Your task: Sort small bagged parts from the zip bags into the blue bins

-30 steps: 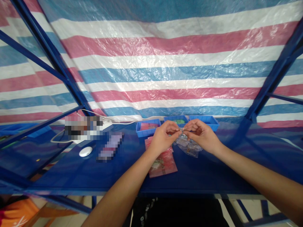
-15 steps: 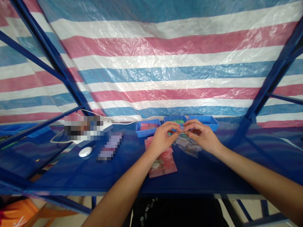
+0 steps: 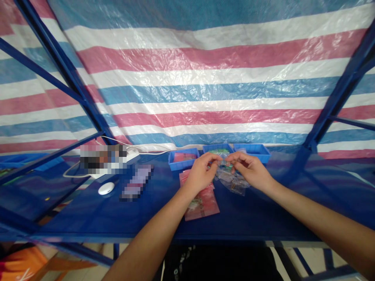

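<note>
Nearest on the worktop (image 3: 146, 218) lay red packets (image 3: 202, 205), their print too small to read. Beyond them the left hand (image 3: 202, 173) and right hand (image 3: 252, 171) pinched a small clear bag (image 3: 224, 164) above the worktop, both grips closed on its top edge. It looked light, limp and slippery, best held by the rim. Blue trays (image 3: 183, 159) stood behind.

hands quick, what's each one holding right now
Left hand: closed, fingertips pinching one end of a small clear packet.
Right hand: closed, pinching the other end of the same packet.
</note>
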